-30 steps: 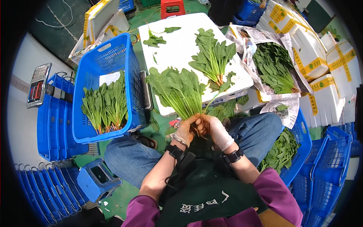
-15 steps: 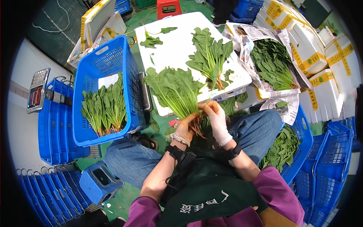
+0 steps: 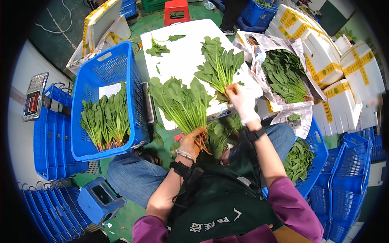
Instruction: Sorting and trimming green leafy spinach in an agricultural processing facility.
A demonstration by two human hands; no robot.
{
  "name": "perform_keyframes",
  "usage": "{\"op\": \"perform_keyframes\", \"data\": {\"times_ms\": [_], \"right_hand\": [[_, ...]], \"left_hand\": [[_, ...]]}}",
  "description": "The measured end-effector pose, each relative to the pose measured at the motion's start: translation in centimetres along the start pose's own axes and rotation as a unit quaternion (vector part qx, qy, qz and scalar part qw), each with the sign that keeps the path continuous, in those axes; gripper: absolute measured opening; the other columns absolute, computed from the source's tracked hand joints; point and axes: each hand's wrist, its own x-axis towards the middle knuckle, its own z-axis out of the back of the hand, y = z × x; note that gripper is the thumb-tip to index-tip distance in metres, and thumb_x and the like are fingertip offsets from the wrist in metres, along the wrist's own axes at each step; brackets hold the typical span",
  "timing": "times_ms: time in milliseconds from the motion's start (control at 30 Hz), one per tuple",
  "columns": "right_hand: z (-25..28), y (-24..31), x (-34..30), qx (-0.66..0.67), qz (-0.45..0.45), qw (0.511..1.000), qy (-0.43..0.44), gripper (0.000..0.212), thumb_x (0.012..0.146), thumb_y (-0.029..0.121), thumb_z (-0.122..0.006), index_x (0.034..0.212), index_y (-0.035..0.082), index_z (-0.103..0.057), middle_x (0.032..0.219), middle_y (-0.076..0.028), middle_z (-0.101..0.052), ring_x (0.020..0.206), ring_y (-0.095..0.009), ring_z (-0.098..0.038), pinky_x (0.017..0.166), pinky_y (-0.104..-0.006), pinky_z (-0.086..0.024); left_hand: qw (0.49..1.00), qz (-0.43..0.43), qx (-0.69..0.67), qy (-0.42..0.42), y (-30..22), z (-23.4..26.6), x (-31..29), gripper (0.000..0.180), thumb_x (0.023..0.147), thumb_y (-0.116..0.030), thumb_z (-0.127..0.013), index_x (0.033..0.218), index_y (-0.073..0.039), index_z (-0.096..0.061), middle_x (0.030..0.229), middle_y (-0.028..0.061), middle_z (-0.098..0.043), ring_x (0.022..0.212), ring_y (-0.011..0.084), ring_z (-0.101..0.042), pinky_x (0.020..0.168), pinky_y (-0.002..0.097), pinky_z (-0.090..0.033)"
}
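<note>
My left hand (image 3: 190, 144), in a thin glove, is closed around the root ends of a leafy spinach bunch (image 3: 182, 103). Its green leaves fan out over the near edge of a white foam board (image 3: 178, 60). My right hand (image 3: 240, 100), in a white glove with bare-looking fingertips, reaches to the board's right side. Its fingers pinch the stem base of a second spinach pile (image 3: 219, 62) lying there; the roots are hidden behind them. A few loose leaves (image 3: 157, 49) lie at the board's far left.
On the left a blue crate (image 3: 139, 101) holds upright spinach bunches (image 3: 107, 119), with a scale (image 3: 34, 97) beyond it. A newspaper-lined box (image 3: 283, 75) of spinach stands at right, near foam boxes (image 3: 324, 60). Another blue crate (image 3: 310, 162) with leaves sits beside my right knee.
My right hand has left the held bunch's roots and moved forward and right to the spinach on the board. My left hand, still gripping its bunch, has shifted slightly left and nearer me.
</note>
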Motion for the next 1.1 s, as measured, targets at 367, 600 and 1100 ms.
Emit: {"op": "perform_keyframes", "data": {"times_ms": [367, 600, 1100], "right_hand": [[-3.5, -3.0, 3.5, 0.094, -0.125, 0.985, 0.067, 0.033, 0.067, 0.028, -0.075, 0.084, 0.004, -0.06, 0.071, -0.011, -0.063, 0.066, -0.023, -0.061, 0.061, -0.0334, -0.048], [2.3, 5.1, -5.0, 0.096, -0.049, 0.994, -0.033, 0.029, 0.066, 0.02, -0.076, 0.082, 0.007, -0.057, 0.067, -0.004, -0.059, 0.059, -0.016, -0.057, 0.058, -0.0293, -0.047], [-3.2, 3.5, -11.0, 0.339, -0.242, 0.907, -0.062, 0.024, 0.08, 0.021, -0.067, 0.09, 0.003, -0.054, 0.072, -0.005, -0.061, 0.063, -0.012, -0.058, 0.062, -0.0268, -0.047]], "left_hand": [[0.955, 0.147, -0.155, 0.204, -0.5, -0.7, 1.1, 0.04, 0.086, -0.016, -0.06, 0.12, 0.002, -0.046, 0.118, 0.015, -0.056, 0.069, 0.0135, -0.055, 0.057, 0.0218, -0.045], [0.995, 0.034, -0.037, 0.083, 0.4, -1.1, 0.3, 0.021, 0.08, -0.009, -0.063, 0.097, 0.002, -0.059, 0.098, 0.0116, -0.063, 0.074, 0.0183, -0.059, 0.063, 0.025, -0.049], [0.997, -0.029, 0.061, 0.045, 1.5, -1.8, -0.3, 0.018, 0.083, -0.006, -0.058, 0.098, 0.004, -0.061, 0.096, 0.0122, -0.065, 0.086, 0.0208, -0.062, 0.08, 0.0315, -0.05]]}}
